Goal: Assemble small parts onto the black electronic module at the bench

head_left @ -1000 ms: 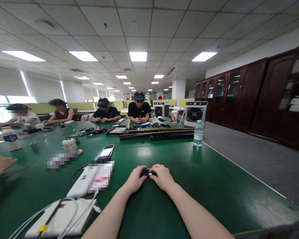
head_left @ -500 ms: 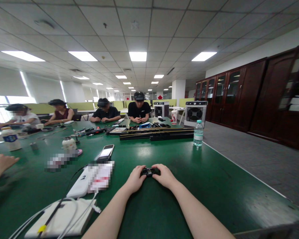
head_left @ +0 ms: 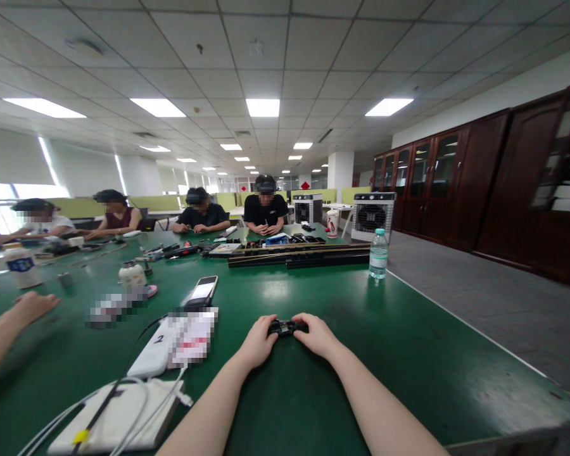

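Between my two hands is a small black part, low over or resting on the green table; I cannot tell which. Its exact kind is too small to make out. My left hand grips its left end, thumb in front and fingers behind. On the other end, my right hand has its fingers curled round the far side and the thumb near the front edge. Fingers cover both ends, so only the dark middle shows.
Left of my arms lie a white power bank, a phone and a white box with cables. A water bottle stands at the right edge. Black rails lie farther back. A co-worker's hand reaches in at left; others sit beyond.
My right hand has shifted very slightly right along the black part; my left hand stays put. At far left, the co-worker's hand has moved right, further into view.
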Action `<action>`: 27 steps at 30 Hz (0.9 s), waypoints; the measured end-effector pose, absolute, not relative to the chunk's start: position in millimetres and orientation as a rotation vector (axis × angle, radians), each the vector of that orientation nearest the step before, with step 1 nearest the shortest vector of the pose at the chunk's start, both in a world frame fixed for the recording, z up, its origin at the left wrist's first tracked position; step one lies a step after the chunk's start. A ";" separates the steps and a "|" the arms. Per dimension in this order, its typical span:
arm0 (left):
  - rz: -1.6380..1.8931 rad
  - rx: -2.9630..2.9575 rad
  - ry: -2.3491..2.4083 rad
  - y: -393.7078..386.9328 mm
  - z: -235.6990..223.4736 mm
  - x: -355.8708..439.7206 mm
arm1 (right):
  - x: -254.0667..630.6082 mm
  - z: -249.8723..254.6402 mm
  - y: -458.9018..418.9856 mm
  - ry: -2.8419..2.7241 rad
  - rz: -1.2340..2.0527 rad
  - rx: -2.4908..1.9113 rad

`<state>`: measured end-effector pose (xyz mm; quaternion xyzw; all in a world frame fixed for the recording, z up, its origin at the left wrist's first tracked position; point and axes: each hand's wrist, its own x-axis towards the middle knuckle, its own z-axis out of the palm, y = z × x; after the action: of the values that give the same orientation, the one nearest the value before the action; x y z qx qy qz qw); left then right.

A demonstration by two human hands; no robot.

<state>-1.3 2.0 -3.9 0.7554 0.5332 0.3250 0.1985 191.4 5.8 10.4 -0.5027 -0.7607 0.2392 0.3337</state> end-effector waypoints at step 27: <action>0.876 2.141 1.498 2.9 -4.1 -1.9 | 191.4 10.8 6.0 -1.981 0.654 -1.297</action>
<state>-1.9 2.9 -4.1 0.7624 0.5335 0.3119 0.1918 191.4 6.0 10.8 -0.4973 -0.7597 0.2506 0.3358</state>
